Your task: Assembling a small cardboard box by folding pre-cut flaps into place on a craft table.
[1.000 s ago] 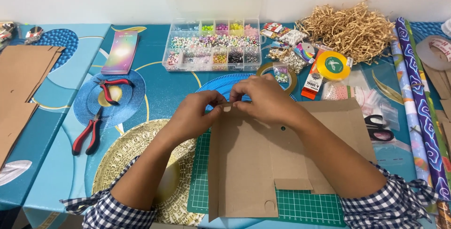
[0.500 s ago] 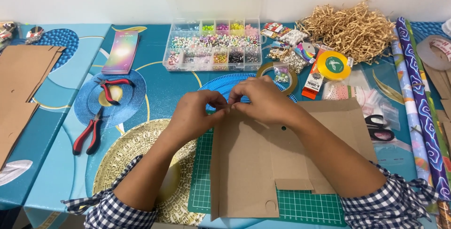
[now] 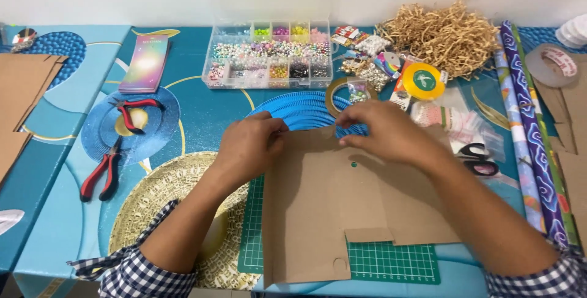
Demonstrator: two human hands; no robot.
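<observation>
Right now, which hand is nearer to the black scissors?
The right hand. It rests on the top edge of the brown cardboard, just left of the black scissors. The left hand is farther away, on the cardboard's left side.

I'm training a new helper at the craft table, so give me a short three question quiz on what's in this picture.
1. True or false: both hands touch the top edge of the brown cardboard sheet.
2. What lies under the cardboard sheet? A) green cutting mat B) a towel C) a baking tray
3. Which tool lies nearer the left hand: the red pliers or the black scissors?

Key
1. True: the left hand and the right hand both pinch its top edge.
2. A: the green cutting mat shows below and beside the sheet.
3. The red pliers, which lie on the blue table cover to the left.
</observation>
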